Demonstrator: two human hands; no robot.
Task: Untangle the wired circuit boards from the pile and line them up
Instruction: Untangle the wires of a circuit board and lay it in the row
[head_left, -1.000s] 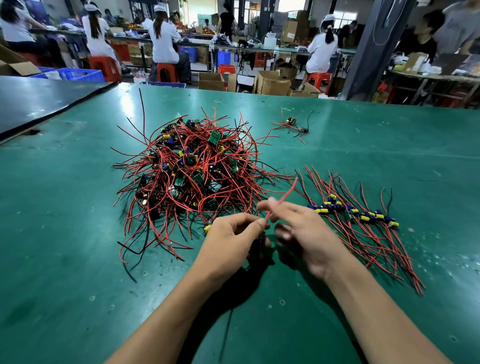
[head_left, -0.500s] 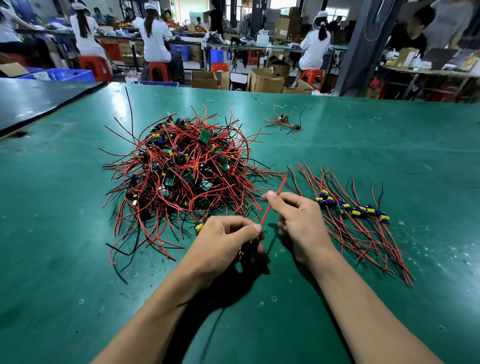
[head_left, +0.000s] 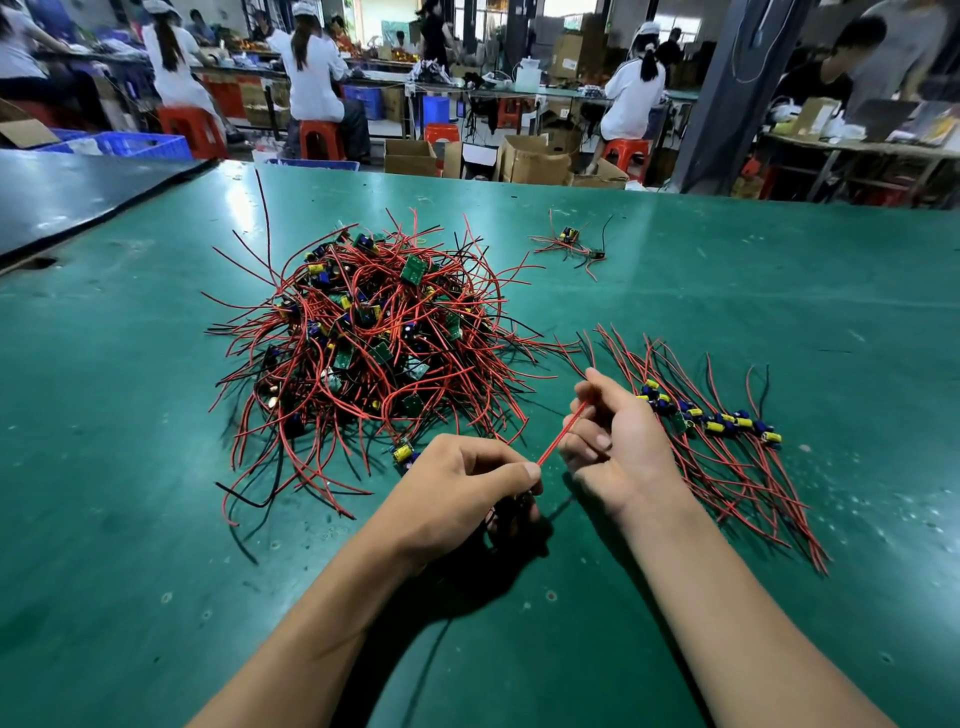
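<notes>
Both hands pinch one red wire (head_left: 563, 435) above a green table (head_left: 130, 519): the left hand (head_left: 462, 488) at its near end, the right hand (head_left: 615, 436) farther along. The pile (head_left: 363, 343) lies just beyond the left hand, the row (head_left: 711, 421) beside the right.

readable text: none | cardboard boxes (head_left: 567, 52): print too blurred
</notes>
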